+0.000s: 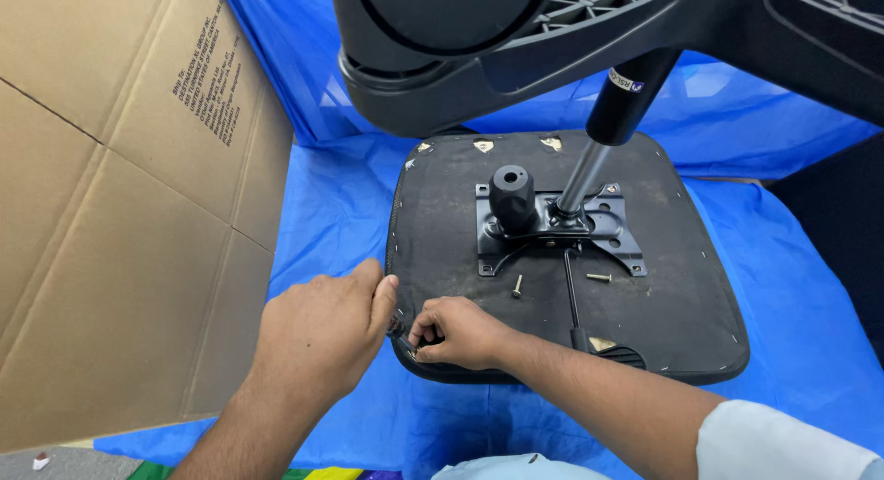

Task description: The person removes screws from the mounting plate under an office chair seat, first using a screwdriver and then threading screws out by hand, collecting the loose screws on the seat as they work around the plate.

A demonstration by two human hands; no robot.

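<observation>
An upturned black chair seat [681, 287] lies on a blue plastic sheet [331, 213]. A black metal mechanism plate [612, 236] with a round knob [511, 193] and a gas cylinder [608, 139] is fixed at its middle. My left hand [322, 333] is curled at the seat's near left corner. My right hand [456, 333] pinches something small at that same corner; what it is stays hidden by the fingers. Two loose screws, one [517, 286] and another [599, 277], lie on the seat near the plate.
A black plastic chair base [479, 38] hangs over the seat at the top. A large flattened cardboard box [120, 204] stands at the left. A black lever [573, 300] runs from the plate toward the near edge.
</observation>
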